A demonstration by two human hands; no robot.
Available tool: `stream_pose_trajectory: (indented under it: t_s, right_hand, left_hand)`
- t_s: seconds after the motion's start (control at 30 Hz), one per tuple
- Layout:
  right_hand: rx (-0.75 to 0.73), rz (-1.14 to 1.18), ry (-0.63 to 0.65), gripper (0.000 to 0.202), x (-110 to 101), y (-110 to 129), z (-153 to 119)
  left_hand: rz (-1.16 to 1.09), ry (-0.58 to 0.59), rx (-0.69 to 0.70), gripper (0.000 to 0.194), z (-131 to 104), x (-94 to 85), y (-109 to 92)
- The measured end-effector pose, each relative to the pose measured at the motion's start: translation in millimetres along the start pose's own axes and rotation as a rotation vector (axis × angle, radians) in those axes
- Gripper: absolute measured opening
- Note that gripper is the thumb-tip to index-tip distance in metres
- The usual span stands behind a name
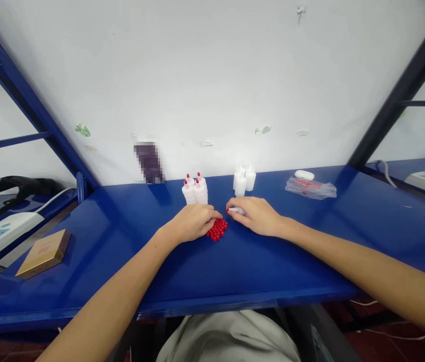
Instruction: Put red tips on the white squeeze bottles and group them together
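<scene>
A white nozzle (238, 210) with a red cap at its tip is gripped in my right hand (258, 216); whatever lies behind it is hidden by the fingers. My left hand (193, 222) rests palm down with its fingers curled at the upper left edge of a pile of small red caps (217, 230). What its fingertips hold, if anything, cannot be made out. Just behind that hand stand several white squeeze bottles (195, 191) with red-tipped nozzles. Behind my right hand is a group of white bottles (240, 185) without red tips.
A clear plastic bag (316, 188) with red bits inside lies at the back right, beside a white rounded case (304, 175). A gold box (44, 253) sits on the left of the blue table (257, 274). White power strips (3, 232) flank the table.
</scene>
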State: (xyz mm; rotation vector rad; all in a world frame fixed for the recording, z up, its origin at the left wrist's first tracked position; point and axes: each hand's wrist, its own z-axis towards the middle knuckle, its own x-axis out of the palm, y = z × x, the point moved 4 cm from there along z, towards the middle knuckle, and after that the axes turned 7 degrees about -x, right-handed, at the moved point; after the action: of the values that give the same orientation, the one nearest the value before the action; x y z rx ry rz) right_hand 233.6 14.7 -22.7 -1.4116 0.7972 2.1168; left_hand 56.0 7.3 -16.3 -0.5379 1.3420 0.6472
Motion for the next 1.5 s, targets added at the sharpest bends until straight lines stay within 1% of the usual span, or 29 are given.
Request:
stream_pose_trajectory:
  t_s: [0.1, 0.2, 0.3, 0.4, 0.47, 0.57, 0.67, 0.77, 0.83, 0.9, 1.0, 1.1, 1.13, 1.2, 1.37, 1.5]
  right_hand:
    - [-0.002, 0.035, -0.027, 0.021, 0, 2, 0]
    - [0.009, 0.123, -0.083, 0.019, -1, 4, 0]
    - [0.023, 0.3, -0.172, 0.019, -2, 4, 0]
    - [0.048, 0.573, -0.228, 0.021, 1, 4, 1]
    - [0.084, 0.78, -0.214, 0.023, 5, 5, 2]
    - [0.145, 1.033, -0.178, 0.026, 8, 6, 3]
    - [0.151, 1.16, -0.168, 0.027, 7, 8, 3]
    - [0.128, 1.198, -0.164, 0.028, 5, 11, 3]
    - [0.115, 1.183, -0.162, 0.028, 5, 13, 3]
    - [0.093, 1.11, -0.17, 0.032, 4, 13, 2]
    - [-0.008, 0.829, -0.218, 0.038, -1, 13, 0]
    - [-0.144, 0.492, -0.248, 0.043, -8, 15, -3]
    - [-0.166, 0.41, -0.24, 0.044, -9, 16, -4]
    - [-0.167, 0.3, -0.21, 0.043, -9, 17, -6]
    - [-0.087, 0.183, -0.111, 0.043, -7, 20, -7]
    - [-0.091, 0.178, -0.084, 0.045, -8, 25, -8]
  left_hand:
    - [-0.015, -0.019, 0.028, 0.028, 1, 2.6, -4]
    - [-0.06, -0.082, 0.044, 0.025, 3, 4.0, -4]
    - [-0.137, -0.198, 0.021, 0.023, 3, 1.2, -3]
    - [-0.195, -0.318, -0.051, 0.021, 2, -4.9, -2]
    - [-0.221, -0.377, -0.06, 0.022, 0, -9.4, -4]
    - [-0.203, -0.462, -0.002, 0.021, -2, -15.3, -9]
    - [-0.174, -0.544, 0.048, 0.026, -3, -17.3, -12]
    - [-0.189, -0.598, 0.111, 0.028, -4, -15.8, -14]
    - [-0.205, -0.646, 0.128, 0.024, -4, -15.2, -15]
    - [-0.23, -0.703, 0.11, 0.019, -5, -15.9, -14]
    - [-0.286, -0.745, 0.093, 0.014, -6, -17.9, -14]
    - [-0.296, -0.709, 0.118, 0.011, -7, -19.6, -17]
    - [-0.286, -0.689, 0.124, 0.011, -7, -20.0, -19]
    - [-0.264, -0.657, 0.133, 0.013, -7, -20.4, -23]
    - [-0.22, -0.6, 0.158, 0.017, -7, -17.4, -28]
    - [-0.216, -0.548, 0.186, 0.018, -6, -13.1, -31]
